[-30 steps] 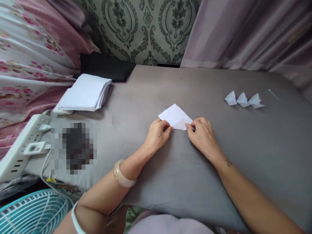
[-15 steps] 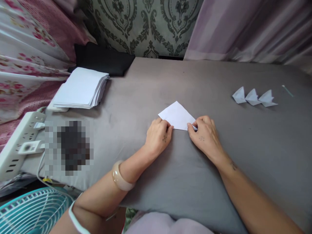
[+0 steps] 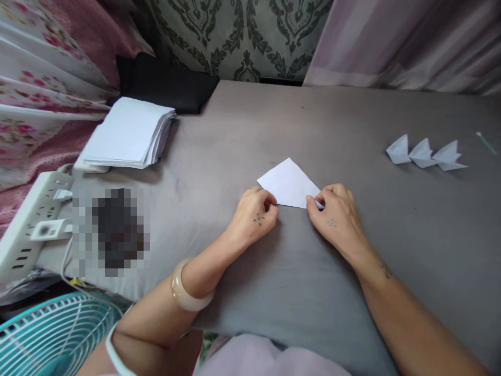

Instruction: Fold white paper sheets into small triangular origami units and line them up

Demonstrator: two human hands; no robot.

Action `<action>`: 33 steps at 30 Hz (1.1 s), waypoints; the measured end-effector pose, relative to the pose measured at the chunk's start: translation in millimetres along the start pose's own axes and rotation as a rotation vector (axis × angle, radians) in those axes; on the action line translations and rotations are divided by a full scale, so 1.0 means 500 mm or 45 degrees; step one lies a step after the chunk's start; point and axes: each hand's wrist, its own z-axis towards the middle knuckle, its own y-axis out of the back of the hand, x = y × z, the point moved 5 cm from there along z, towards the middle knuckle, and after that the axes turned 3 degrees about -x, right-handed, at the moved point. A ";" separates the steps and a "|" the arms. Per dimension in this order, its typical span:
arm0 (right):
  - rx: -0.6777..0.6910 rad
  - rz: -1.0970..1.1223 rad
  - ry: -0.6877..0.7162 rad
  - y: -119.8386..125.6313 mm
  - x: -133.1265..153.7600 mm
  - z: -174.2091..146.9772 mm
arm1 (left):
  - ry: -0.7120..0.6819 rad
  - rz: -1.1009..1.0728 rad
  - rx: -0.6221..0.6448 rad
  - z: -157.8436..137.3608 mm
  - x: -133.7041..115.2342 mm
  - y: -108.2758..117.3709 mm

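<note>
A white sheet of paper (image 3: pixel 290 184), folded so that a corner points away from me, lies on the grey cloth surface. At its near left edge my left hand (image 3: pixel 256 214) has its fingers closed, thumb and forefinger pinching the paper's edge. My right hand (image 3: pixel 334 216) pinches the right corner, the thumb pressed on the near edge. The fingers partly hide both near corners. Off to the right stand three small folded paper pieces (image 3: pixel 425 153) in a row, their points upward.
A stack of white paper (image 3: pixel 127 133) sits at the back left, before a black folded item (image 3: pixel 166 86). Along the left edge are a white power strip (image 3: pixel 29 224), a pixelated dark patch (image 3: pixel 120 230) and a turquoise fan (image 3: pixel 58 334). A thin stick (image 3: pixel 487 143) lies far right.
The view has shifted slightly, and things on the right appear farther right. Both hands keep their hold on the paper; the left fingers look a little more curled.
</note>
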 end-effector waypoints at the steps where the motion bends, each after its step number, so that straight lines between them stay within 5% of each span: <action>1: -0.006 0.001 0.009 0.001 0.000 0.000 | 0.018 -0.018 -0.004 0.001 0.001 0.002; 17: -0.061 -0.034 0.031 0.003 0.002 -0.003 | -0.076 0.101 -0.140 0.000 0.004 -0.027; 33: -0.031 -0.024 0.019 0.000 0.003 -0.001 | -0.214 0.230 -0.100 -0.004 0.005 -0.031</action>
